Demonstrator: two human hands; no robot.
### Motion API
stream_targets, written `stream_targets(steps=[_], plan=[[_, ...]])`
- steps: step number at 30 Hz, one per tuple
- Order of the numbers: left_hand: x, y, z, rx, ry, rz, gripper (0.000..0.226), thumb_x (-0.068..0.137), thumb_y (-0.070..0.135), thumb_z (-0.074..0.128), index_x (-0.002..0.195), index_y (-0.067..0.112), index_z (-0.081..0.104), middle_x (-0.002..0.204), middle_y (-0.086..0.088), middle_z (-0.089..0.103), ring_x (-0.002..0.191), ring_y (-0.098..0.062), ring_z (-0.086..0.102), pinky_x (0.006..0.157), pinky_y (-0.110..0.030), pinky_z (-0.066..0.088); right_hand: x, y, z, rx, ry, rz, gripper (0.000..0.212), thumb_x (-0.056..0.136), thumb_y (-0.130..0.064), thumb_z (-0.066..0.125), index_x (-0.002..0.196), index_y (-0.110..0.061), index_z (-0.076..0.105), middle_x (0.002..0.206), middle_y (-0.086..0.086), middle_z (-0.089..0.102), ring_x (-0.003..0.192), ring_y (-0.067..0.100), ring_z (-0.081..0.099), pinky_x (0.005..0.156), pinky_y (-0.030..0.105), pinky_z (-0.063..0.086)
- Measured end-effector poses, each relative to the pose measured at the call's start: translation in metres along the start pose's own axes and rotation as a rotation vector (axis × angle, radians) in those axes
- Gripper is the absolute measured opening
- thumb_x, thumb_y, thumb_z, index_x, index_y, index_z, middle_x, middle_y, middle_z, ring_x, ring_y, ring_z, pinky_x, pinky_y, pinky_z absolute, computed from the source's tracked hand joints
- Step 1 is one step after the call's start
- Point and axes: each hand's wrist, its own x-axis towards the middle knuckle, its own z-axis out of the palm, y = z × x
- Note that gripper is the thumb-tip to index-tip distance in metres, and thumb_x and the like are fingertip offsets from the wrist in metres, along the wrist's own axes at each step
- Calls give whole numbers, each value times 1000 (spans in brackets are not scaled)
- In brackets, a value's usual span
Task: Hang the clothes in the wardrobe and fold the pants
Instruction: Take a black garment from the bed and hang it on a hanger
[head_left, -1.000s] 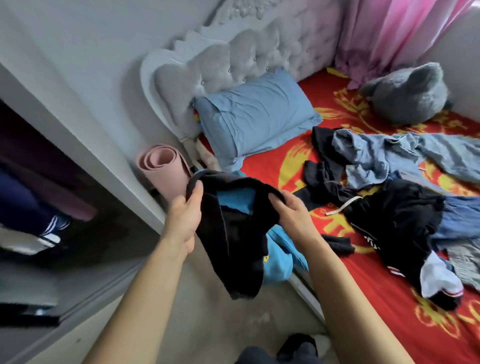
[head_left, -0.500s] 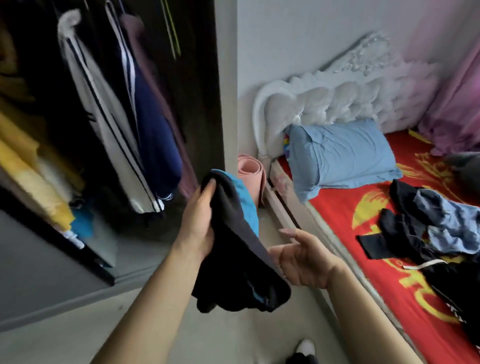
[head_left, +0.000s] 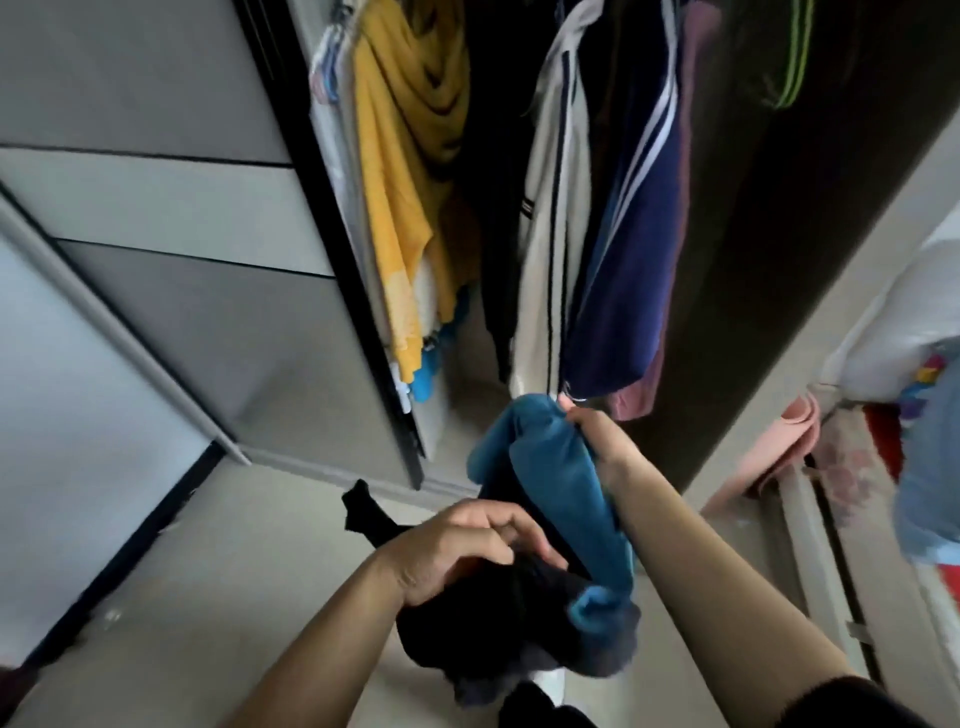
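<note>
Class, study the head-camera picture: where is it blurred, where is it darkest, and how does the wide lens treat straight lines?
Head view: motion blur smears the blue pillow and pink rolled mat at the right edge; the wardrobe is nearly black inside, the yellow garment well lit; the sliding door leans and splays; the black and blue garment loses detail where dark.

floor (head_left: 249, 561): rolled pink mat (head_left: 792, 441) | bed (head_left: 815, 561): blue pillow (head_left: 930, 467)

Bunched black-and-blue garment (head_left: 550, 499) before open wardrobe (head_left: 727, 260)
</note>
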Motion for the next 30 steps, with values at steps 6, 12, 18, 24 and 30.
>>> stream_targets(steps=[6, 12, 18, 24, 30], plan=[[29, -40, -112, -49, 1014, -250, 32, 86, 11, 59, 118, 14, 58, 113, -11, 65, 93, -19, 59, 78, -34, 47, 28, -57, 59, 130, -266, -43, 51, 83, 1, 30, 111, -18, 68, 91, 14, 72, 78, 25, 71, 75, 32, 59], [109, -18, -140, 465, 906, -274, 85, 77, 43, 79, 144, 45, 26, 128, 8, 43, 121, -12, 42, 105, -31, 39, 28, -111, 84, 224, -497, -65, 47, 60, -1, 62, 108, -2, 64, 97, 18, 66, 85, 29, 67, 86, 36, 56], [191, 14, -141, 514, 537, -131, 24, 99, 27, 58, 123, 24, 58, 129, 5, 59, 121, -12, 53, 102, -26, 43, 21, -164, 71, 315, -566, -196, 38, 84, -25, 59, 112, 0, 65, 108, 17, 62, 107, 30, 58, 114, 39, 33], [222, 8, -148, 465, 487, -99, 95, 78, 21, 79, 149, 30, 17, 145, 6, 43, 133, -15, 44, 110, -36, 42, 13, -196, 81, 301, -418, -272, 33, 91, -18, 59, 119, 0, 58, 112, 16, 62, 106, 27, 61, 106, 36, 45], [237, 10, -157, 172, 415, -251, 84, 84, 64, 62, 152, 31, 25, 146, 9, 43, 131, -15, 45, 102, -29, 37, -8, -215, 99, 361, -325, -466, 27, 96, -18, 55, 99, 6, 67, 93, 17, 66, 86, 27, 65, 90, 35, 52]])
